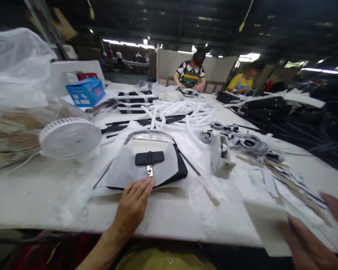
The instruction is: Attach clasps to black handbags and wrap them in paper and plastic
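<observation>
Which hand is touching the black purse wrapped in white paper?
The left hand: it rests on the paper-wrapped black purse, just below its metal clasp. The right hand holds a white paper sheet.

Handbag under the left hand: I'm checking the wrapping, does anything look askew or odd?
The grey wrapping sheet lies crooked on the black handbag, leaving its right edge bare. The left hand rests on its near edge. Paper strips lie scattered by the right hand. Nothing looks damaged.
</observation>
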`<state>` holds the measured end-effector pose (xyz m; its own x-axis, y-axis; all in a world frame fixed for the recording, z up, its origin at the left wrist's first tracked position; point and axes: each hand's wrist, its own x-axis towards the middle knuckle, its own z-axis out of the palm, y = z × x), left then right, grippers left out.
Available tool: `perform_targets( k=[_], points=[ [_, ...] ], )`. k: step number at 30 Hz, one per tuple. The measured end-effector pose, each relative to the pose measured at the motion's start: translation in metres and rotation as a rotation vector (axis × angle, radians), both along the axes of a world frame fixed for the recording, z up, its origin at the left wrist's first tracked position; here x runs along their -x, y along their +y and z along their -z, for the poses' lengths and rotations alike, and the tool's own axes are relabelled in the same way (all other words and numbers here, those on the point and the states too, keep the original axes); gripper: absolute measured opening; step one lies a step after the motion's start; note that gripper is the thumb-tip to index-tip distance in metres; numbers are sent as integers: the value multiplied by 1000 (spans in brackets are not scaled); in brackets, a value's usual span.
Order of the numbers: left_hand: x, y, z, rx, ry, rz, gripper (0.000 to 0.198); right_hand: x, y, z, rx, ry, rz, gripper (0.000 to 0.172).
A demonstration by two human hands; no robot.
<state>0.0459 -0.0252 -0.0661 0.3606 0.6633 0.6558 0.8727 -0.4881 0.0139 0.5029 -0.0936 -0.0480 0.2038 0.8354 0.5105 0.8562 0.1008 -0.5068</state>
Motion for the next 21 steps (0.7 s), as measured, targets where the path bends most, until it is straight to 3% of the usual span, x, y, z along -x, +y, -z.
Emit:
perform_targets(
  k=[3, 5, 7, 9, 11, 14, 18, 21],
  points=[
    [-1, -3, 1, -11, -45, 0, 46, 101, 69, -85, 32, -1, -327, 43],
    [-1, -4, 3, -26, -63, -2, 45, 174, 107, -130, 52, 38, -600, 37],
    [-1, -5, 5, -22, -61, -12, 44, 243, 139, -159, 136, 54, -887, 27],
    [0, -4, 8, -12, -58, -24, 43, 303, 166, -170, 200, 38, -1112, 22],
    [0, -3, 11, -16, -79, -34, 43, 349, 187, -161, 294, -40, -1236, 18],
    [0, -2, 14, -41, -124, -26, 42, 385, 207, -115, 378, -131, -1293, 16],
    [-3, -1, 16, -25, -212, -4, 43, 385, 213, -46, 290, -141, -1205, 10],
    [-3, -2, 15, 0, -234, 7, 42, 373, 211, -36, 264, -146, -1137, 5]
  ],
)
